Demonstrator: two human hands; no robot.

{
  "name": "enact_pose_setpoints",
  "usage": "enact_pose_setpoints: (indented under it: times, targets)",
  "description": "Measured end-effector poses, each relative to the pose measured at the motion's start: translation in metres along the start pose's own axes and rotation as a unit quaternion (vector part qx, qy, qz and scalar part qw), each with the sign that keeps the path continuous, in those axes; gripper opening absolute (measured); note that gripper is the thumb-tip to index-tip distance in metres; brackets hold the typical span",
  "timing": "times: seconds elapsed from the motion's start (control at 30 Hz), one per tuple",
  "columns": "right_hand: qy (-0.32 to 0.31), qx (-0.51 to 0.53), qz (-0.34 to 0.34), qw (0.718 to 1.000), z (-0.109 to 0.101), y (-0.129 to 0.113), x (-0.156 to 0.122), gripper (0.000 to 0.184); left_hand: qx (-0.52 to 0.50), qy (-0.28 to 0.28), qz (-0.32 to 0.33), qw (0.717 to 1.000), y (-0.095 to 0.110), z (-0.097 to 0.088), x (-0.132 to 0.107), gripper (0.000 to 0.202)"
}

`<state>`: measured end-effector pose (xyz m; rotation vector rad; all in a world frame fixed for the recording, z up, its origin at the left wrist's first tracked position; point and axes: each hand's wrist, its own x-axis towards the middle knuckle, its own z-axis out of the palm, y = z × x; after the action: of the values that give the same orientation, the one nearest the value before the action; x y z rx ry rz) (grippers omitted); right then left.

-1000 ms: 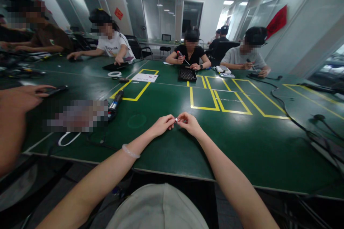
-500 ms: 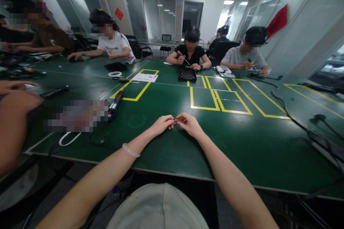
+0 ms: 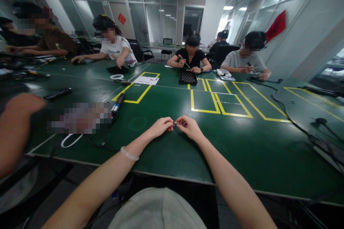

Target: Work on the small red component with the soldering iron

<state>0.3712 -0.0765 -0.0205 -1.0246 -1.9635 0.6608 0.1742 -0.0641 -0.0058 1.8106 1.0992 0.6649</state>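
Observation:
A small orange-and-grey piece point(image 3: 176, 122) sits between my fingertips, just above the green table point(image 3: 166, 161); it is too small to name. My left hand point(image 3: 162, 127) pinches its left end, with fingers closed. From the other side, my right hand point(image 3: 189, 127) grips it between thumb and fingers. The two hands nearly meet at the piece, and the fingers hide part of it. On my left wrist is a pale bracelet point(image 3: 129, 154).
Left of my hands lie a dark cylindrical tool point(image 3: 118, 103), a white loop point(image 3: 70, 140) and a blurred-out item. Yellow tape point(image 3: 205, 110) marks boxes ahead. A co-worker opposite holds a screwdriver point(image 3: 184, 61) over a black tray point(image 3: 188, 78). Black cables point(image 3: 285, 105) run at right.
The view has tilted up slightly. My hands stay together around the small piece, which shows a little more now. A co-worker at left has reached a hand down to a black tray.

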Motion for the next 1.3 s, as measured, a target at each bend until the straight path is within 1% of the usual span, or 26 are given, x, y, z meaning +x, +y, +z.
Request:
enact_pose_setpoints:
  times: [0.07,0.1,0.17,0.23,0.3,0.37,0.43,0.47,0.5,0.53,0.63,0.73,0.83,0.93,1.0,1.07,1.17,1.3]
  targets:
    - [0.005,0.007,0.015,1.000,0.000,0.002,0.000,0.014,0.076,0.031,0.003,0.997,0.005,-0.013,-0.011,0.027]
    - [0.008,0.008,0.022,1.000,0.000,0.002,0.000,0.014,0.127,0.052,0.000,0.991,0.006,-0.021,-0.018,0.029]
    - [0.012,0.009,0.033,0.999,-0.001,0.004,-0.001,0.014,0.246,0.098,-0.020,0.964,0.007,-0.042,-0.035,0.032]
    - [0.012,0.007,0.038,0.999,-0.001,0.004,-0.001,0.014,0.360,0.142,-0.049,0.921,0.003,-0.067,-0.056,0.036]
    - [0.010,0.004,0.040,0.999,-0.002,0.002,-0.002,0.014,0.452,0.183,-0.095,0.868,-0.005,-0.093,-0.078,0.040]
    - [0.009,0.002,0.042,0.999,-0.002,0.001,-0.002,0.013,0.522,0.218,-0.147,0.811,-0.014,-0.118,-0.101,0.043]
    - [0.011,0.003,0.045,0.999,-0.002,-0.001,-0.002,0.013,0.572,0.247,-0.204,0.755,-0.024,-0.140,-0.121,0.046]
    - [0.011,0.004,0.046,0.999,-0.002,-0.001,-0.002,0.013,0.587,0.253,-0.226,0.735,-0.028,-0.149,-0.128,0.046]
    - [0.011,0.005,0.046,0.999,-0.002,-0.001,-0.001,0.013,0.594,0.252,-0.247,0.723,-0.031,-0.157,-0.135,0.047]
    - [0.011,0.007,0.046,0.999,-0.002,0.000,-0.001,0.013,0.595,0.245,-0.264,0.718,-0.033,-0.162,-0.139,0.048]
    - [0.008,0.010,0.045,0.999,-0.001,0.002,-0.001,0.014,0.572,0.197,-0.318,0.730,-0.037,-0.170,-0.144,0.052]
    - [0.009,0.009,0.046,0.999,-0.001,0.003,-0.001,0.014,0.547,0.166,-0.351,0.742,-0.039,-0.169,-0.138,0.056]
    - [0.005,0.011,0.050,0.999,0.000,0.004,-0.002,0.014,0.526,0.164,-0.342,0.761,-0.044,-0.168,-0.128,0.058]
    - [-0.001,0.013,0.051,0.999,0.001,0.006,-0.002,0.014,0.509,0.151,-0.300,0.792,-0.049,-0.162,-0.111,0.059]
    - [-0.004,0.013,0.046,0.999,0.001,0.007,-0.002,0.015,0.503,0.131,-0.261,0.813,-0.048,-0.155,-0.097,0.058]
    - [-0.003,0.007,0.035,0.999,0.001,0.009,-0.002,0.014,0.500,0.116,-0.238,0.824,-0.042,-0.143,-0.081,0.057]
    - [0.007,-0.013,0.019,1.000,0.000,0.011,-0.001,0.013,0.508,0.107,-0.216,0.827,-0.031,-0.120,-0.059,0.054]
    - [0.011,-0.026,0.030,0.999,0.001,0.013,0.000,0.013,0.512,0.100,-0.160,0.838,-0.017,-0.085,-0.040,0.051]
